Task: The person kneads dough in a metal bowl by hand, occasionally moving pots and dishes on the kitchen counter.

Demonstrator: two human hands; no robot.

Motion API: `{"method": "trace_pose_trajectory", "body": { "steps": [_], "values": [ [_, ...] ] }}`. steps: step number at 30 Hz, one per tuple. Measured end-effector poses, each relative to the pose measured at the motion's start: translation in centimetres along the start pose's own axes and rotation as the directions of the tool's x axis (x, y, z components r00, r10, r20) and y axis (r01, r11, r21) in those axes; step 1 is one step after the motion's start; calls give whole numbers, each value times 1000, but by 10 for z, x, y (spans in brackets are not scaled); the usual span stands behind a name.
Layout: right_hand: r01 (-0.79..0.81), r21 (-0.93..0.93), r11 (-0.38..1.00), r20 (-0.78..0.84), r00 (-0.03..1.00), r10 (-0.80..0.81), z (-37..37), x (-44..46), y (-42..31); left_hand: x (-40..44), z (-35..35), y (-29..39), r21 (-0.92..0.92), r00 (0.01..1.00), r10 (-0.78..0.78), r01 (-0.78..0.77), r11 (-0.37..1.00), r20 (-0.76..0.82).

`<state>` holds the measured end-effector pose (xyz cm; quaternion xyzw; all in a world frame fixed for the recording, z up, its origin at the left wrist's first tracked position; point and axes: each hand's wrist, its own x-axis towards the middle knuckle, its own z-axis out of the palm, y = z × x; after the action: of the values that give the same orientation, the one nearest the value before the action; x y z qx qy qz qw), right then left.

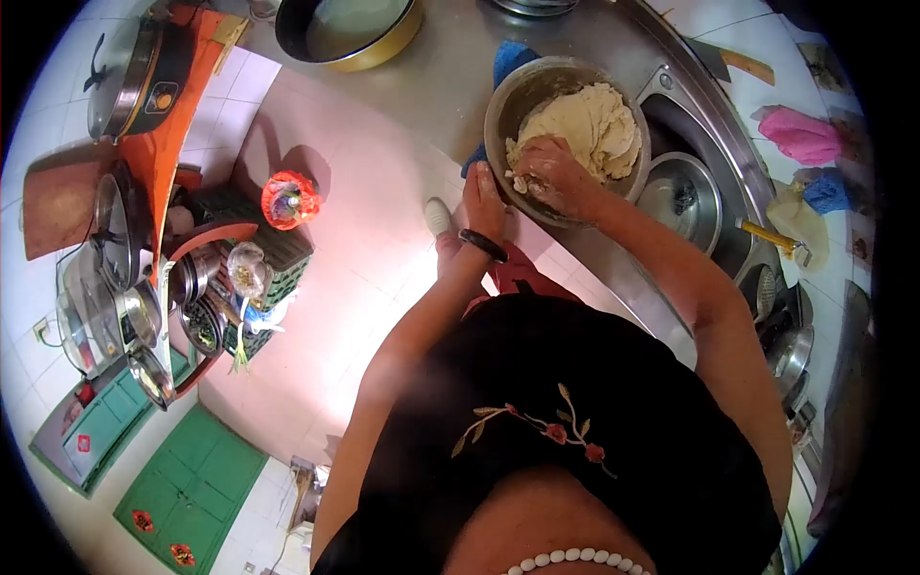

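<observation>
A round metal bowl [498, 120] stands on the steel counter, holding a large lump of pale, rough dough [599, 125]. My right hand [554, 179] is inside the bowl, its fingers curled into the near-left part of the dough, with floury bits stuck to them. At the bowl's near-left edge, my left hand [484, 199] holds the side, fingers along the outside wall; a dark bracelet circles that wrist. A blue cloth [514, 61] lies partly under the bowl.
Right of the bowl is a sink [661, 107] with a metal basin [709, 187] in it. A gold-sided round pan [388, 48] sits farther along the counter. A cleaver [747, 67] and a pink cloth [800, 134] are beyond the sink. Crates and pots stand at left.
</observation>
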<state>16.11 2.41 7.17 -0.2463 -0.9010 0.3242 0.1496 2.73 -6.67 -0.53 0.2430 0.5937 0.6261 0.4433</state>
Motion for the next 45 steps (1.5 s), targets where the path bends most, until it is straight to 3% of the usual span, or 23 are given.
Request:
{"method": "trace_pose_trajectory", "body": {
  "steps": [2, 4, 6, 7, 9, 11, 12, 14, 15, 16, 17, 20, 23, 26, 29, 30, 33, 36, 39, 42, 45],
  "values": [
    [3, 195, 981, -202, 979, 37, 3, -8, 5, -2, 6, 29, -26, 987, -158, 158, 987, -6],
    [-136, 407, 903, -234, 940, 247, -3, -20, 1, -7, 7, 59, -67, 946, -323, 324, 944, 16],
    [-176, 513, 840, -283, 889, 359, -11, -27, 2, -4, 8, 58, -102, 955, -295, 295, 950, 14],
    [-286, 505, 815, -271, 844, 463, -19, -33, 1, -3, 7, 56, -118, 960, -281, 281, 953, 13],
    [-493, 482, 724, -250, 715, 653, -39, -45, -5, 4, -2, 43, 34, 984, -175, 174, 984, 40],
    [-523, 384, 760, -394, 652, 648, -42, -58, 7, 13, -8, 28, 76, 991, -129, 126, 989, 33],
    [-566, 311, 763, -463, 611, 642, -46, -61, 9, 12, -1, 47, -40, 983, -178, 180, 983, 45],
    [-621, 188, 761, -580, 556, 596, -55, -63, 13, 22, -5, 36, 40, 995, -100, 99, 994, 17],
    [-606, 79, 792, -635, 581, 508, -55, -62, 18, 25, -2, 40, 80, 998, -60, 59, 995, 8],
    [-590, -34, 806, -678, 607, 416, -53, -61, 25, 23, 6, 53, 4, 992, -116, 117, 993, -41],
    [-573, -148, 806, -705, 633, 320, -50, -61, 30, 27, 4, 48, 78, 996, -88, 89, 993, -10],
    [-747, -74, 660, -596, 564, 572, -40, -51, 33, 40, -3, 44, 208, 997, -51, 36, 977, 65],
    [-791, -216, 573, -531, 587, 611, -41, -40, 38, 46, -7, 49, 272, 987, -110, 76, 959, 113],
    [-750, -467, 468, -297, 631, 716, -17, -39, 68, 53, -6, 43, 324, 980, -17, -49, 945, 198],
    [-728, -541, 421, -333, 646, 687, -11, -17, 56, 65, -8, 29, 428, 957, -27, -103, 898, 288],
    [-760, -513, 398, -384, 618, 686, -12, -7, 45, 67, -6, 35, 400, 954, -41, -84, 912, 295],
    [-740, -530, 415, -333, 631, 701, -7, -6, 47, 78, -11, 33, 389, 918, -30, -138, 911, 396],
    [-761, -432, 485, -248, 617, 747, -17, -13, 41, 84, -19, 44, 485, 875, -129, -131, 865, 467],
    [-716, -101, 691, -612, 592, 524, 22, -47, 43, 99, -38, 22, 419, 839, -21, -250, 873, 544],
    [-664, 27, 747, -756, 476, 449, 16, -47, -19, 103, -33, 74, 496, 816, -6, -346, 796, 578],
    [-750, 486, 449, -637, 48, 769, 11, -45, -33, 120, -15, 88, 541, 815, 55, -432, 721, 577]
  ]
}}
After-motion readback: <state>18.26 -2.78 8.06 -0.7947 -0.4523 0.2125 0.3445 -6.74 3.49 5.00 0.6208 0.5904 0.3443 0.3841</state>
